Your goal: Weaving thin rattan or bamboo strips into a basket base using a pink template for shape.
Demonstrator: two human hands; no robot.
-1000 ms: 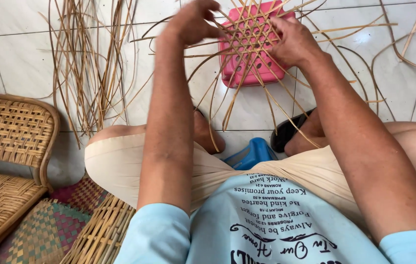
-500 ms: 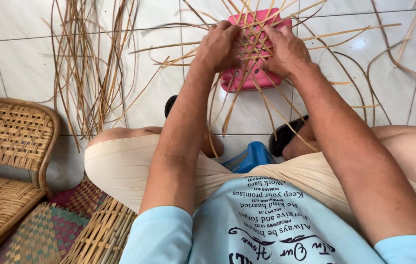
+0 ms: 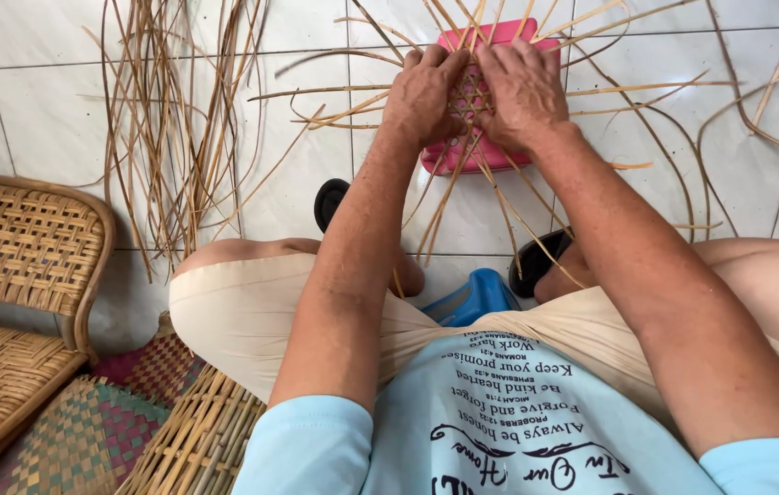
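Note:
A loose weave of thin tan cane strips (image 3: 463, 101) lies over a low pink plastic stool (image 3: 499, 156) on the white tiled floor. My left hand (image 3: 424, 92) presses down on the left side of the weave, fingers curled over the crossing strips. My right hand (image 3: 522, 90) rests beside it on the right side, fingers bent onto the same strips. Both hands nearly touch at the middle. Long free ends fan out from under my hands in every direction.
A bundle of loose cane strips (image 3: 179, 119) lies on the tiles at the left. A woven cane chair (image 3: 23, 247) stands at the far left, a woven basket (image 3: 192, 440) and a coloured mat (image 3: 87, 431) below it. I sit on a blue stool (image 3: 467, 298).
My left hand has come down from the upper left onto the weave beside my right hand. The view has shifted slightly, and the weave now sits nearer the middle.

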